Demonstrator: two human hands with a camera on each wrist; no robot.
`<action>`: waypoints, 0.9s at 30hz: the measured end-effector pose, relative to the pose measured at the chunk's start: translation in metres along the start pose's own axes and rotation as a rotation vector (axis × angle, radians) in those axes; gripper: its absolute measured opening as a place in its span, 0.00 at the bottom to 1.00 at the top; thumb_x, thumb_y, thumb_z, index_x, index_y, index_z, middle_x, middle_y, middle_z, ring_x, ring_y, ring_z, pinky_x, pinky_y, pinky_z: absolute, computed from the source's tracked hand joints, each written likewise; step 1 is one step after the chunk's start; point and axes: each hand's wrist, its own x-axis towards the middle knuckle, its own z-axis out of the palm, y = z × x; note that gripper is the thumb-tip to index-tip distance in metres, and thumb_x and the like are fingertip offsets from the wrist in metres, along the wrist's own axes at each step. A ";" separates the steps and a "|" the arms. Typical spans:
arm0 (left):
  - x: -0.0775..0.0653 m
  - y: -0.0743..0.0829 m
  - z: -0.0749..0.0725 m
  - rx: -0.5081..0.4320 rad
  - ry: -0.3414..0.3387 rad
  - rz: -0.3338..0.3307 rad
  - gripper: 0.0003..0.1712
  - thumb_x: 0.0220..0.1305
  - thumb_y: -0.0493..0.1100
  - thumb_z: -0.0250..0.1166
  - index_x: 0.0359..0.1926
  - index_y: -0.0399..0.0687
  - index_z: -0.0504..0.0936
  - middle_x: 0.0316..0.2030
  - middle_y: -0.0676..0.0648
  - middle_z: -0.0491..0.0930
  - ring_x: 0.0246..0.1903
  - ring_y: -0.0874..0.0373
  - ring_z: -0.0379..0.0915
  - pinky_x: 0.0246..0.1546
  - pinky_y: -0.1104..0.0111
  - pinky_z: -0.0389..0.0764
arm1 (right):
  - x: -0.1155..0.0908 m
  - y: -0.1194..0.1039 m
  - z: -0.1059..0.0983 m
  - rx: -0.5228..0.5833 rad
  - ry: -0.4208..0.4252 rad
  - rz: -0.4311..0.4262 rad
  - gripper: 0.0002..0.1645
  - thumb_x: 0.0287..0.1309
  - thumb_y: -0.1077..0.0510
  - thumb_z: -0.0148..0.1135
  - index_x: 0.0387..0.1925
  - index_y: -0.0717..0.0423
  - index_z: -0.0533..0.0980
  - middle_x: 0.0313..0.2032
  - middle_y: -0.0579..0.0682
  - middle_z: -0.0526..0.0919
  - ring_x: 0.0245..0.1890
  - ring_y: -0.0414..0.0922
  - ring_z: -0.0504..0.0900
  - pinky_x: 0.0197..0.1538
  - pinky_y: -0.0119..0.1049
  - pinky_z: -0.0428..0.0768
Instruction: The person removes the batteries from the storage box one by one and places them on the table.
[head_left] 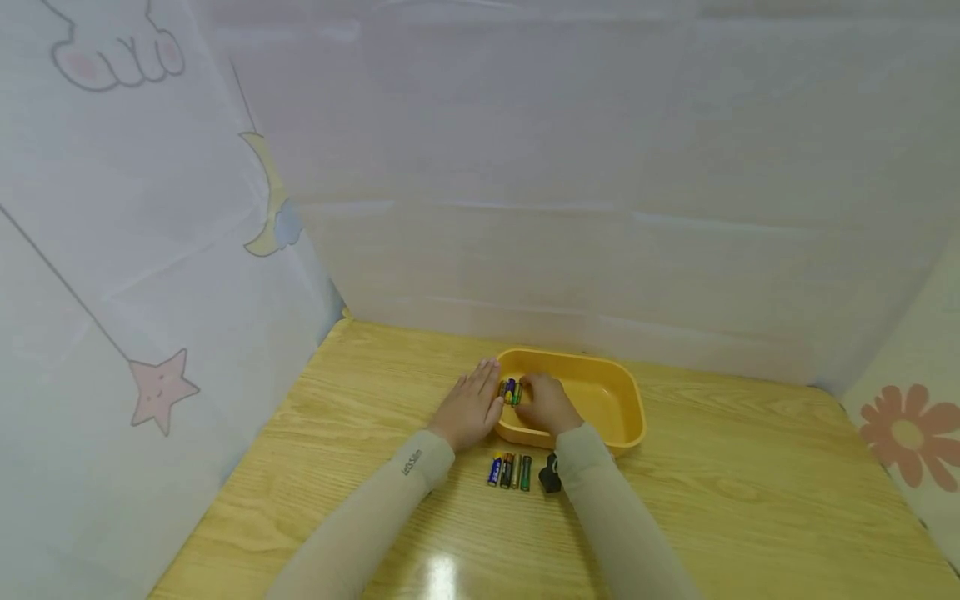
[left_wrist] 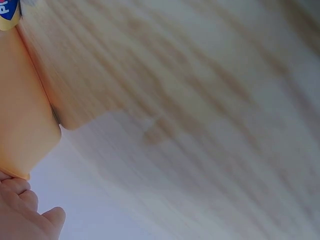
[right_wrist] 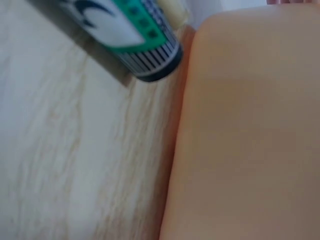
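Note:
My left hand (head_left: 467, 410) rests along the left rim of a yellow plastic basin (head_left: 626, 400), fingers stretched out and thumb over the edge. Its bent-looking knuckles (left_wrist: 22, 210) show beside the basin wall in the left wrist view. Inside the basin, several batteries (head_left: 511, 390) stand side by side at the left end. My right hand (head_left: 551, 404) reaches in from the right, its fingers and thumb curled at the ends of the green battery (head_left: 517, 394). The fingertips are small and partly hidden.
A row of batteries (head_left: 510, 472) lies on the wooden table (head_left: 360, 400) before the basin; a green-and-white battery (right_wrist: 130, 30) shows close up. A black object (head_left: 550, 475) sits partly under the right sleeve. Printed cloth (head_left: 480, 167) hangs behind the table.

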 end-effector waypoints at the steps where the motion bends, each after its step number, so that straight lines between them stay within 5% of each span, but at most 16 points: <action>1: 0.000 0.000 0.000 0.003 -0.003 -0.001 0.36 0.82 0.53 0.37 0.81 0.40 0.44 0.80 0.42 0.43 0.79 0.50 0.37 0.76 0.49 0.52 | 0.000 0.000 0.000 0.005 -0.001 0.002 0.30 0.58 0.64 0.70 0.61 0.70 0.75 0.58 0.66 0.78 0.60 0.63 0.76 0.62 0.58 0.76; 15: -0.001 0.003 -0.004 -0.015 -0.014 -0.011 0.36 0.82 0.52 0.38 0.81 0.39 0.45 0.80 0.42 0.44 0.79 0.50 0.37 0.76 0.49 0.51 | 0.000 0.002 0.001 0.050 0.022 0.036 0.29 0.54 0.64 0.73 0.57 0.73 0.76 0.54 0.66 0.81 0.54 0.60 0.81 0.58 0.56 0.80; 27: 0.000 0.002 -0.004 -0.013 -0.015 -0.014 0.36 0.82 0.52 0.39 0.80 0.39 0.44 0.80 0.42 0.43 0.79 0.50 0.37 0.76 0.49 0.51 | 0.000 -0.001 -0.001 0.082 0.038 0.043 0.29 0.52 0.64 0.74 0.55 0.73 0.77 0.41 0.59 0.83 0.36 0.50 0.78 0.47 0.49 0.82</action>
